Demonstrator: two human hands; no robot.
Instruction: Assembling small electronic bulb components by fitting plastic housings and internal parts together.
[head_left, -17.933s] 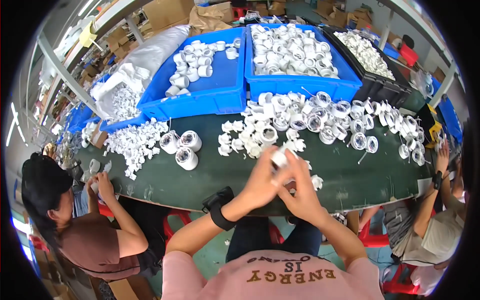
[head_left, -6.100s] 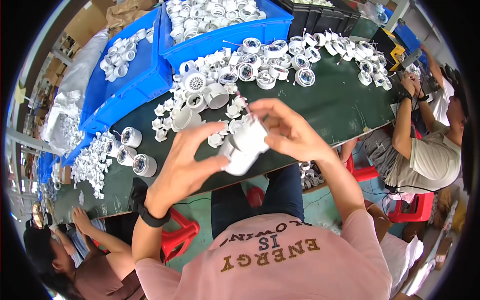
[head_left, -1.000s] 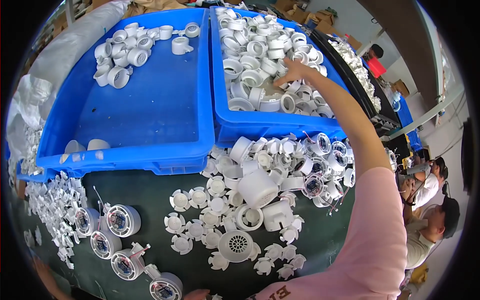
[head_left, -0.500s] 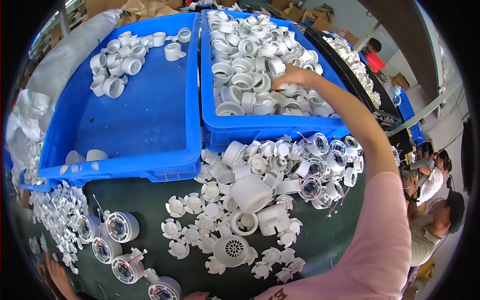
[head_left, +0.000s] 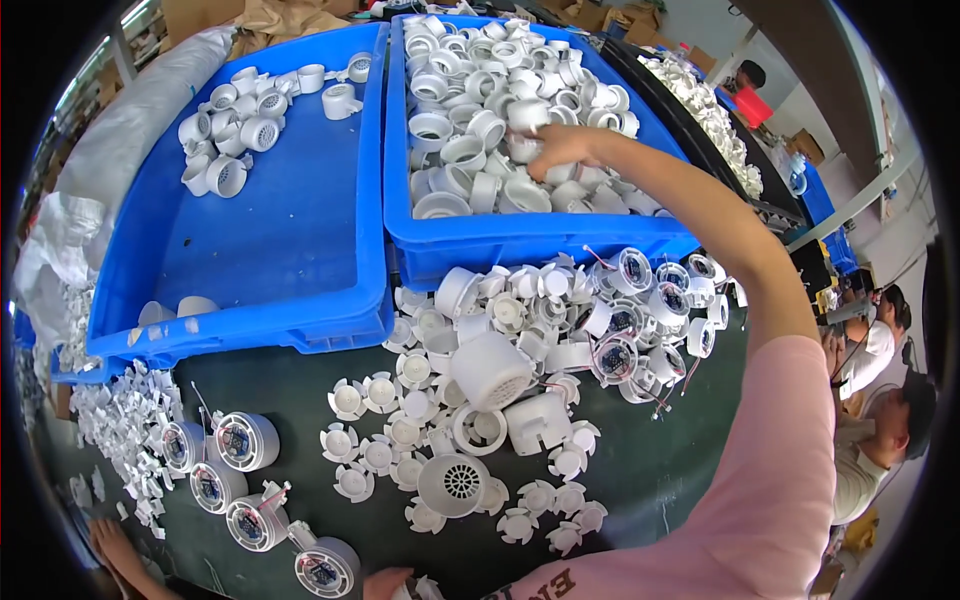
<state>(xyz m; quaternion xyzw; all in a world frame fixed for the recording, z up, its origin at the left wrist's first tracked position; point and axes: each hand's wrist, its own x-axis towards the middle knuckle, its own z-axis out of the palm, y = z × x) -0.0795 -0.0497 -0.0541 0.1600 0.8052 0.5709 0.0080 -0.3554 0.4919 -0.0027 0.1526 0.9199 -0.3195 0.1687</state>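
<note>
My right hand reaches into the right blue bin, fingers curled round a white round plastic housing among a heap of similar ones. At the bottom edge, only part of my left hand shows. Its fingers are bent against a white plastic part, mostly cut off by the frame. On the dark table before me lie white fan wheels, a grilled cup-shaped housing and a larger white housing. Several housings with circuit boards and wires stand in a row to the left.
The left blue bin holds a few housings. Small white pieces are piled at the table's left, near another person's hand. More wired housings cluster below the right bin. A black tray of white parts stands at the far right.
My right hand has shifted left within the right bin and its fingers have closed round a housing. My left hand shows more at the bottom edge, with a white part. The view has shifted slightly.
</note>
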